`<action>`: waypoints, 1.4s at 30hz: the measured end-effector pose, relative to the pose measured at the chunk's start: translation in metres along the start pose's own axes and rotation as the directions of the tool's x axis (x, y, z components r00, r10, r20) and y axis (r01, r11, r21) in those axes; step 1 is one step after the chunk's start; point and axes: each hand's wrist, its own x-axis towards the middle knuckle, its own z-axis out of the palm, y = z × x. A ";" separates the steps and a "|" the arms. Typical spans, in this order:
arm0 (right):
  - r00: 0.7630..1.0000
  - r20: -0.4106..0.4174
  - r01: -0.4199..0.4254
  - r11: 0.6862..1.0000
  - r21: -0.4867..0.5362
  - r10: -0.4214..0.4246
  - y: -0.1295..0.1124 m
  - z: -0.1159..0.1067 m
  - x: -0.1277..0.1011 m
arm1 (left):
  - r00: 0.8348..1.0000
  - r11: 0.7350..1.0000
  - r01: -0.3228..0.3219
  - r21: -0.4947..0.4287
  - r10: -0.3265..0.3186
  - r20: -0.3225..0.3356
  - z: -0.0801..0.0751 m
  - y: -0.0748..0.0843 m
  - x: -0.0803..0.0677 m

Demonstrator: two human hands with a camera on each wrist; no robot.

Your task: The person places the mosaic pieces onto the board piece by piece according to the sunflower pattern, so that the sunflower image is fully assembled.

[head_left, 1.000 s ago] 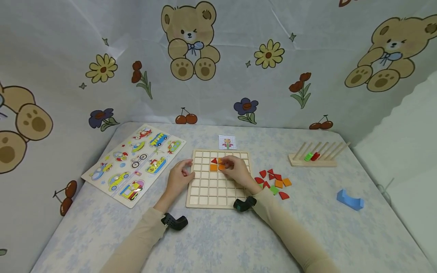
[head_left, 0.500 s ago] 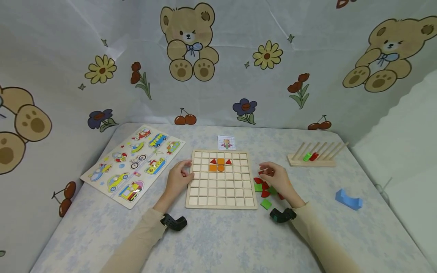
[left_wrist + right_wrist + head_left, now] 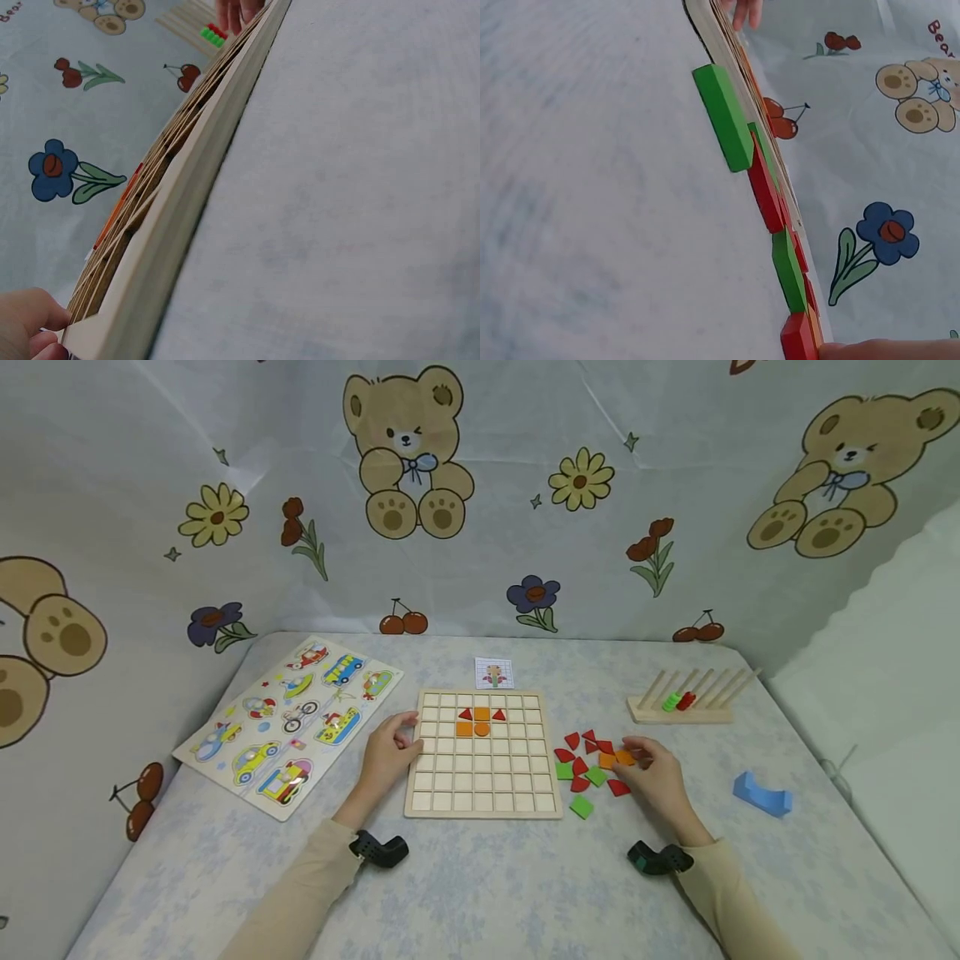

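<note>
A wooden grid board [image 3: 483, 781] lies at the table's middle; its edge runs through the left wrist view [image 3: 187, 210]. Two red triangles, two orange squares and an orange half-round [image 3: 482, 729] fill cells in its top rows. My left hand [image 3: 390, 752] grips the board's left edge, thumb on top. Right of the board lies a pile of loose red, green and orange pieces [image 3: 588, 764]. My right hand [image 3: 648, 768] rests at the pile's right side, fingertips pinching an orange square [image 3: 625, 757]. In the right wrist view a green piece [image 3: 724, 116] lies nearest the board.
A vehicle puzzle board [image 3: 288, 722] lies at the left. A small pattern card [image 3: 493, 673] sits behind the grid board. A wooden peg rack [image 3: 678, 703] with green and red rings stands at the back right. A blue block [image 3: 761, 795] lies near the right edge. Printed fabric walls surround the table.
My right hand left the board's top rows, went right to the loose pile, and now sits on an orange square. The left hand stayed on the board's edge.
</note>
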 end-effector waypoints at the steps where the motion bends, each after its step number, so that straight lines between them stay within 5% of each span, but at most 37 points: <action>1: 1.000 -0.008 0.005 1.000 -0.004 -0.005 0.001 0.000 0.000 | 1.000 1.000 0.003 0.002 -0.003 0.002 0.000 0.000 0.000; 8: 0.999 -0.044 0.022 1.000 -0.003 -0.022 0.007 0.000 0.002 | 1.000 1.000 0.009 0.003 -0.010 0.015 0.000 -0.001 0.000; 18: 0.997 0.030 0.076 0.997 0.009 -0.076 0.013 -0.007 0.005 | 1.000 1.000 0.006 0.010 -0.006 0.002 0.000 -0.002 0.001; 25: 0.998 0.011 0.055 0.998 0.007 -0.055 0.013 -0.009 0.008 | 1.000 1.000 0.010 0.011 -0.010 0.005 0.000 -0.002 0.001; 33: 0.997 0.055 0.053 0.995 0.082 -0.057 -0.025 0.003 0.023 | 1.000 1.000 0.001 0.017 -0.001 0.004 -0.001 -0.001 0.004; 42: 0.963 0.157 0.189 0.966 0.176 -0.217 -0.080 0.062 0.048 | 1.000 1.000 -0.003 0.000 0.003 0.012 0.001 -0.003 0.003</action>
